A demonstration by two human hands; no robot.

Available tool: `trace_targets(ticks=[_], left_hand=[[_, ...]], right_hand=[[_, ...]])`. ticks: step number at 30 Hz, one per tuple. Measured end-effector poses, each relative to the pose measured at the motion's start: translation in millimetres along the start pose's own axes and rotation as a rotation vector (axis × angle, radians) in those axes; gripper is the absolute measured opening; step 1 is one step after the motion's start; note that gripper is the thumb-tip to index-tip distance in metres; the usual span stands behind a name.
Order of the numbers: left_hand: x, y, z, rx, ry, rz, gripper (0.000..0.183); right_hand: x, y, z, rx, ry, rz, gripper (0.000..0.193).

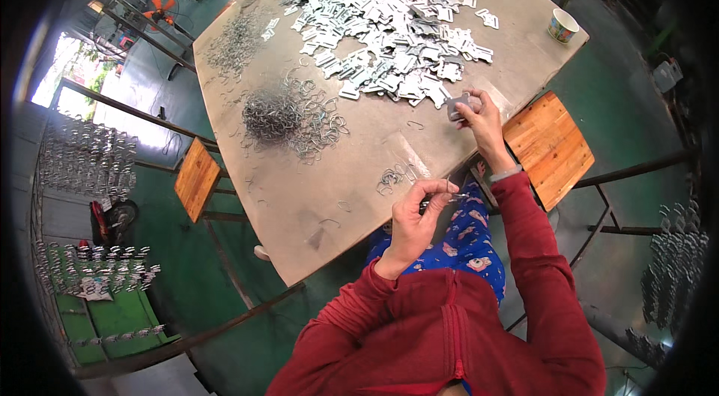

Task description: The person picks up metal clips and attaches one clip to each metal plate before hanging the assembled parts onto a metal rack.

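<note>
My left hand (pixel 421 220) is closed in a pinch over the table's near edge, with a small bent wire hook (pixel 457 194) at its fingertips. Farther right, my right hand (pixel 483 122) grips a flat grey metal plate (pixel 457 106), close to a large heap of similar stamped metal plates (pixel 389 17). A small cluster of wire hooks (pixel 391 180) lies on the table just beyond my left hand. To the left of it sits a bigger tangled pile of wire hooks (pixel 281 117).
The brown table (pixel 277 194) also bears a scatter of small metal bits (pixel 234 44) at its far left and a paper cup (pixel 562 26) at the right corner. Wooden stools (pixel 550 145) stand beside it. Racks of hanging metal parts (pixel 93 152) line the left.
</note>
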State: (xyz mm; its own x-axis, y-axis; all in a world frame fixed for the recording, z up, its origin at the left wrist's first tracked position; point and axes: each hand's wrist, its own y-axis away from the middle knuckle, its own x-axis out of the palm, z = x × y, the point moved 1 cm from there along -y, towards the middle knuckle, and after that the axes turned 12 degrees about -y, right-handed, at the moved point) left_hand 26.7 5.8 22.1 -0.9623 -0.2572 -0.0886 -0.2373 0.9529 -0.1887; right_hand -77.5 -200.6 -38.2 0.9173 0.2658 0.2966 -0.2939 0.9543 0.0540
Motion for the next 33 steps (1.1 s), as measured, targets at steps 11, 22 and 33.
trace_targets(ticks=[11,22,33], left_hand=[[12.1,-6.4,22.4,0.004,-0.055,-0.007,0.01],[6.5,-3.1,14.2,0.121,-0.362,-0.026,0.014],[-207.2,-27.7,77.2,-0.253,-1.257,-0.581,0.019]], right_hand=[[24.0,93.0,71.4,0.146,-0.178,0.091,0.027],[39.4,114.6,83.0,0.061,-0.063,0.023,0.024],[45.0,130.7,91.6,-0.184,0.075,0.204,0.017]])
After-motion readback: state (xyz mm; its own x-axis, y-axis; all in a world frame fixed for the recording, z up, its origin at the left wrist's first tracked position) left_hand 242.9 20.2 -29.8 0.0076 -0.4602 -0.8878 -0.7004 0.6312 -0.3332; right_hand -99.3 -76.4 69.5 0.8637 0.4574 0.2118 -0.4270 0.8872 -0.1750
